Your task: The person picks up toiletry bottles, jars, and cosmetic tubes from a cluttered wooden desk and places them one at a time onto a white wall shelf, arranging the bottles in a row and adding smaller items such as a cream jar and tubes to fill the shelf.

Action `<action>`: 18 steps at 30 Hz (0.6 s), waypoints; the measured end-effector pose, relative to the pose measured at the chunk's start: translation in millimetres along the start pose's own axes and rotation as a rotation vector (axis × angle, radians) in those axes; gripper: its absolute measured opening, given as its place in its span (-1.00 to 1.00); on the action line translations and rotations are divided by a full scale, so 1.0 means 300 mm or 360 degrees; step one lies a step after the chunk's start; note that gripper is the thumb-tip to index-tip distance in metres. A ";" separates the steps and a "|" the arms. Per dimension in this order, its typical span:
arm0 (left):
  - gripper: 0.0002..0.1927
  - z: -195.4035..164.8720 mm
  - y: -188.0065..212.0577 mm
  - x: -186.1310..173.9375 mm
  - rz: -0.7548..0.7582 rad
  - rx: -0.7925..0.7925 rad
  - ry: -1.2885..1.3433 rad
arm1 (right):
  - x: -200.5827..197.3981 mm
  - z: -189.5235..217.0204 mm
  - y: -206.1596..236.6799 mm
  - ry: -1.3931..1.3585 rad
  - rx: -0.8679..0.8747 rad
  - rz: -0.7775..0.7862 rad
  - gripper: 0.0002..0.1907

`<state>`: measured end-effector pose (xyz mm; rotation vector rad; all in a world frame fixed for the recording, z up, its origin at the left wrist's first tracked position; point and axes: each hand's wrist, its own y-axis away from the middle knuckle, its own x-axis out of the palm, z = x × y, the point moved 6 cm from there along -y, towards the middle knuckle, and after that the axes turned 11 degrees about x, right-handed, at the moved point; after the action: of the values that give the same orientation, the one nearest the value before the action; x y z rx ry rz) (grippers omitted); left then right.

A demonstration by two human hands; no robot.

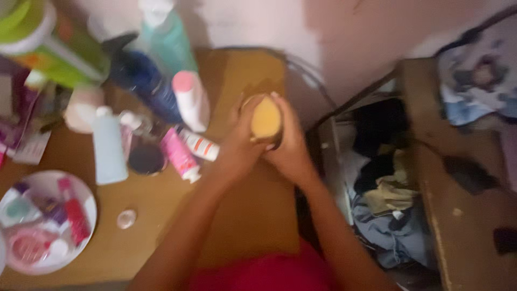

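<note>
Both my hands wrap tight around a round yellow jar, left hand and right hand, over the tabletop near its far edge. I should hold firm and keep it level.

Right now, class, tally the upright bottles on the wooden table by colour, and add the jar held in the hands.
Dark blue bottle: 1
Teal bottle: 1
White bottle with pink cap: 1
Pale blue bottle: 1
Yellow-topped jar, between left hand and right hand: 1
Total: 5
</note>
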<state>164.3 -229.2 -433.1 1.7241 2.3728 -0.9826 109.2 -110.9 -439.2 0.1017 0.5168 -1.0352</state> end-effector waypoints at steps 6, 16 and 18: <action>-0.06 -0.040 -0.007 0.001 0.0028 -0.0259 -0.0045 | -0.053 0.008 0.022 -0.0095 0.0006 -0.0010 0.00; -0.09 -0.561 -0.148 0.067 -0.0069 0.0368 -0.0206 | -0.497 0.196 0.138 -0.0504 -0.0006 -0.0040 0.04; -0.11 -0.699 -0.196 0.107 -0.0041 0.0489 -0.0146 | -0.642 0.243 0.172 -0.0525 -0.0036 -0.0151 0.06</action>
<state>167.4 -104.8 -251.3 1.6964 2.2891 -1.4630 101.5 45.7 -296.0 -0.1139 0.2349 -1.1125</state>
